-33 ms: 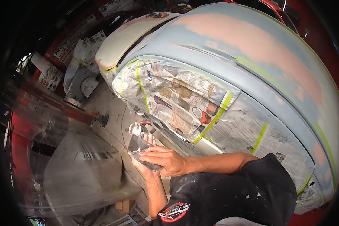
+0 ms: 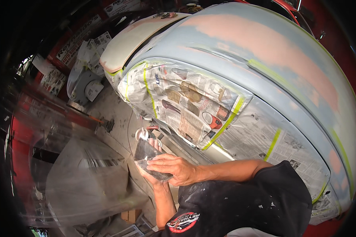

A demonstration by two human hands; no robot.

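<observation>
Head view: the left hand (image 2: 148, 176), its fingers partly hidden, cups a dark sheet (image 2: 144, 151) from beneath; the sheet's top reaches slightly higher than earlier. The right hand (image 2: 180, 172), nearly unmoved, clasps it, fingers close together. Rightward, a round lettered emblem (image 2: 182, 222) marks the black shirt (image 2: 241, 201); printed newspaper (image 2: 182, 102) hangs under the car panel (image 2: 233, 43).
</observation>
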